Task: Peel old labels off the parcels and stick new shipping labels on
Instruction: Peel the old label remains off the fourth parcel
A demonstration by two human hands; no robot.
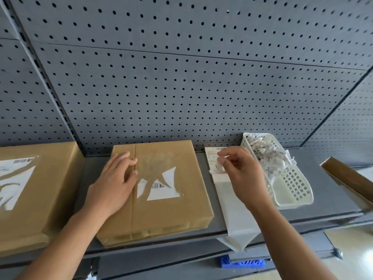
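Note:
A flat brown cardboard parcel (171,209) lies on the grey shelf (314,213) in the middle. Torn white remains of an old label (161,188) with a barcode stick to its top. My left hand (115,178) rests flat on the parcel's left half, fingers spread. My right hand (240,174) hovers to the right of the parcel, its fingertips pinching a small crumpled scrap of peeled label (219,165). Under that hand lies a strip of white label sheets (236,209), which hangs over the shelf's front edge.
A white plastic basket (290,186) holding crumpled label scraps stands at the right. A second parcel (30,199) with a torn label sits at the left. An open carton edge (347,178) shows far right. Grey pegboard (181,77) backs the shelf. A blue crate (240,262) sits below.

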